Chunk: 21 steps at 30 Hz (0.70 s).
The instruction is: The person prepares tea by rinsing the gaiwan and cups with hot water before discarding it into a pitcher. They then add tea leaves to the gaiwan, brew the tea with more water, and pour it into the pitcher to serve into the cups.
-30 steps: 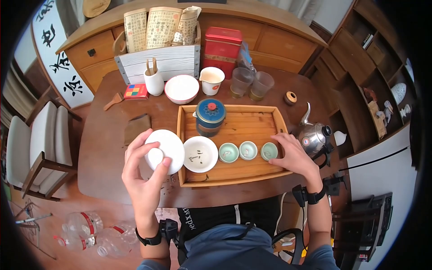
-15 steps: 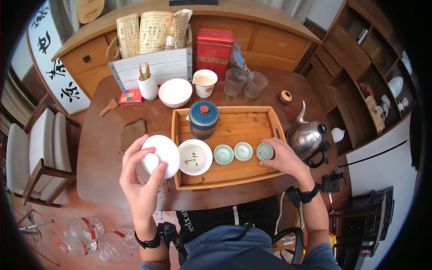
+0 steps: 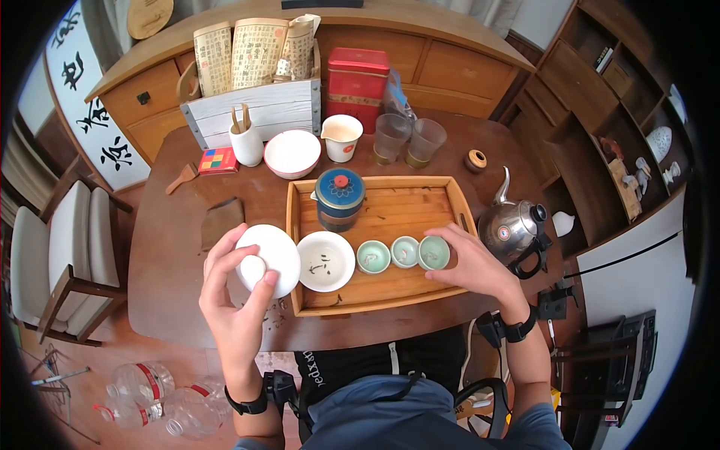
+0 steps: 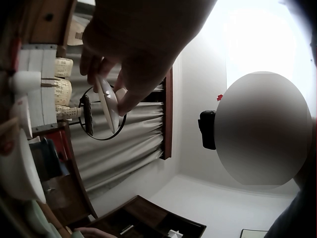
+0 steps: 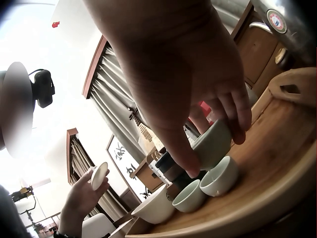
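My left hand (image 3: 236, 304) pinches the knob of a white lid (image 3: 279, 259), held tilted left of a white bowl (image 3: 325, 274) with dark leaves in it. My right hand (image 3: 480, 266) grips a pale green cup (image 3: 434, 253) between thumb and fingers. In the right wrist view this cup (image 5: 214, 146) is raised and tilted, over or against the middle cup (image 5: 219, 177). The left green cup (image 3: 373, 257) stands beside the middle cup (image 3: 405, 252) on the wooden tray (image 3: 390, 298). A blue teapot (image 3: 339, 202) stands at the tray's back left.
A steel kettle (image 3: 510, 229) stands right of the tray. Behind the tray are a white pitcher (image 3: 342, 141), a red-rimmed bowl (image 3: 292, 155), two clear glasses (image 3: 391, 135) and a red tin (image 3: 356, 86). A brown cloth (image 3: 223, 223) lies to the left.
The head view has shifted slightly. My right hand has moved its cup left, from apart on the tray up to the middle cup. The left hand keeps holding the lid.
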Each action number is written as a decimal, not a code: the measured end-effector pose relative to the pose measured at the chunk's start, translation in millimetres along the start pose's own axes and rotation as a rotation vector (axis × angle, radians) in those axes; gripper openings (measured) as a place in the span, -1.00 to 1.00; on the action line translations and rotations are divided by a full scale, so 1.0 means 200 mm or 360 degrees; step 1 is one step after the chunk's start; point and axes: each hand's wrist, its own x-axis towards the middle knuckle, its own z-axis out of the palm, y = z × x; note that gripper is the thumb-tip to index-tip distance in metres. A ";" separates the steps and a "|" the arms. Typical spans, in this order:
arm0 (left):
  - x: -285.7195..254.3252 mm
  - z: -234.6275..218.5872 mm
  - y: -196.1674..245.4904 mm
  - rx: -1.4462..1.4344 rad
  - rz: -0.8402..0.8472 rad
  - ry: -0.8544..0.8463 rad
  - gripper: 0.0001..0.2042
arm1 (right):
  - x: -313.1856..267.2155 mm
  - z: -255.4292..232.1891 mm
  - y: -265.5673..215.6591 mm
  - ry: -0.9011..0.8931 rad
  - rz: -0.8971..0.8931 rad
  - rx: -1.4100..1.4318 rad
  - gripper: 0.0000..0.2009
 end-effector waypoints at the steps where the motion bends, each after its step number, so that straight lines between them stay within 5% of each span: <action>1: 0.00 0.00 0.00 -0.0003 -0.0001 -0.0003 -0.67 | 0.00 0.00 0.00 0.0014 -0.0011 -0.0014 -0.35; 21: 0.00 0.00 0.00 -0.0004 0.0009 -0.0003 -0.68 | 0.06 0.01 -0.10 -0.0069 0.0002 -0.0014 -0.33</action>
